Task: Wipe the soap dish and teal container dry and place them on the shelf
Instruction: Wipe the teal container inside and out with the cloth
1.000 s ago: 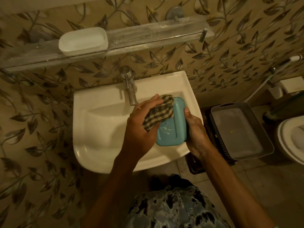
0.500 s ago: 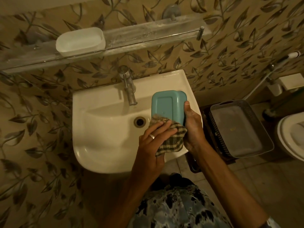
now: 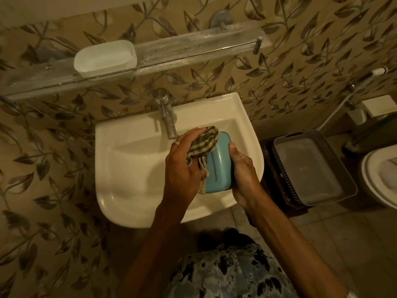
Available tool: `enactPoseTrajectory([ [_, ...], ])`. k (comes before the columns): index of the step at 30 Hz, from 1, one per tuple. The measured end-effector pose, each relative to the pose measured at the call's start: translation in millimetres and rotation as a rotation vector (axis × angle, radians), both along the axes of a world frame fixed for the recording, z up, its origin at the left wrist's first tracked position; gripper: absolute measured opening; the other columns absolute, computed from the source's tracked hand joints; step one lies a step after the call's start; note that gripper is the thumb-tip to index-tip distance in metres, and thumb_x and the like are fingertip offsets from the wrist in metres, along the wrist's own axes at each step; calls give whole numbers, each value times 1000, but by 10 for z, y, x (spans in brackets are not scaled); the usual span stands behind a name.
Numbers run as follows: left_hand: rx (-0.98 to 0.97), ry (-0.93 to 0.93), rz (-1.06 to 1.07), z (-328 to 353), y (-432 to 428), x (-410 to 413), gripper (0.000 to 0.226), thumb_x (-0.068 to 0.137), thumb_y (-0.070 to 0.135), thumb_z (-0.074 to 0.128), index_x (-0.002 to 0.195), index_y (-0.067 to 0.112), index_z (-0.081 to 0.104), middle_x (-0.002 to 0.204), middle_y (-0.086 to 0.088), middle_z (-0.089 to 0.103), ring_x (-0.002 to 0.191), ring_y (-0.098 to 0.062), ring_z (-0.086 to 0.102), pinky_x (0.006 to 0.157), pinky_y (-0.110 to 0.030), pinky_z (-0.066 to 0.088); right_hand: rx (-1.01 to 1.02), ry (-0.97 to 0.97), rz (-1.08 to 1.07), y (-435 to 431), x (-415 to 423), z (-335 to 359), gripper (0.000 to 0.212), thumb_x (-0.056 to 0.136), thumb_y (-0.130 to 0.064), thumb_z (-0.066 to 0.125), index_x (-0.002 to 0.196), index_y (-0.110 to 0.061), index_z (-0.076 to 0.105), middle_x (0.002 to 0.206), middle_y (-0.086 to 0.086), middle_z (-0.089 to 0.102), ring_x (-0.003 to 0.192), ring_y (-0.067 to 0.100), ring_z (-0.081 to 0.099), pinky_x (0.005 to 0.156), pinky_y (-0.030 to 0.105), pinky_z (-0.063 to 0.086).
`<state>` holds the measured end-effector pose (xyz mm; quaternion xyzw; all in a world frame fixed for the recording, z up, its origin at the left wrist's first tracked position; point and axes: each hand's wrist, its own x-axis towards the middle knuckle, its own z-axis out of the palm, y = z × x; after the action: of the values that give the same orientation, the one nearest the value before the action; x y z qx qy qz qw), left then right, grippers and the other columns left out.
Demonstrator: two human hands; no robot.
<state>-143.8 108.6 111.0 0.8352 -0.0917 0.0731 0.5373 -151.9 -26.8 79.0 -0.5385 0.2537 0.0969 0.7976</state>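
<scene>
Gripping a teal rounded-rectangular plastic container [image 3: 219,164] along its right edge with the right hand [image 3: 242,168], thumb curled over the upper corner, other fingers hidden behind. Holding it above the right part of a white ceramic washbasin [image 3: 129,201], just in front of a chrome metal tap [image 3: 167,117], tilted, ridged face turned left. Pressing a bunched brown-and-cream checked cloth [image 3: 204,143] against the container's upper left edge with the left hand [image 3: 182,166], fingers curled round the cloth, a ring [image 3: 176,143] on one finger. Higher up, on a long frosted glass wall shelf [image 3: 193,50] with a thin metal rail: a white oval plastic soap dish [image 3: 105,58], towards the left end, well apart from the container. On the floor right of the basin: a grey perforated plastic basket [image 3: 311,168], near the rim of a white toilet [image 3: 382,175]
</scene>
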Motion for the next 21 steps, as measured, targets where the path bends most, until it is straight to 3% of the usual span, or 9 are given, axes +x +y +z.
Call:
enactPoseTrajectory([
  [4,-17,21,-38,-57,42,-160,59,78,-17,44,130,8,53,135,-5,54,131,-16,46,109,-43,39,61,40,-70,-33,-11,37,41,97,-48,44,112,-18,68,102,8,75,89,22,72,73,35,60],
  [8,60,38,-84,-142,-9,-435,67,73,-21,45,131,12,53,141,-3,48,138,-11,35,113,-38,34,79,59,-133,-92,21,73,49,98,-49,41,122,-13,63,112,15,71,102,30,68,83,43,57],
  [11,109,-13,-109,-176,-119,-631,60,81,-13,46,133,16,50,145,-4,44,142,-14,29,114,-45,32,129,78,-126,-75,-8,52,52,100,-48,38,125,-9,61,115,19,69,106,32,67,88,43,56],
  [15,212,-110,-161,-94,-229,-614,58,79,2,39,133,17,52,147,-8,42,142,-22,29,113,-53,28,208,55,-49,-34,-49,44,56,100,-46,37,123,-1,60,113,21,69,101,30,69,77,33,59],
  [17,215,-104,-159,-24,-261,-492,66,73,-8,46,134,17,51,148,-9,40,142,-23,28,112,-53,29,167,21,-22,-16,-35,55,51,101,-44,38,120,-3,63,107,17,72,95,27,71,68,29,59],
  [21,145,-56,-88,87,-270,-147,69,73,-13,49,135,17,49,150,-8,37,141,-21,29,112,-46,34,43,3,-5,30,-28,48,37,102,-35,42,116,-10,67,101,8,75,91,24,71,69,29,58],
])
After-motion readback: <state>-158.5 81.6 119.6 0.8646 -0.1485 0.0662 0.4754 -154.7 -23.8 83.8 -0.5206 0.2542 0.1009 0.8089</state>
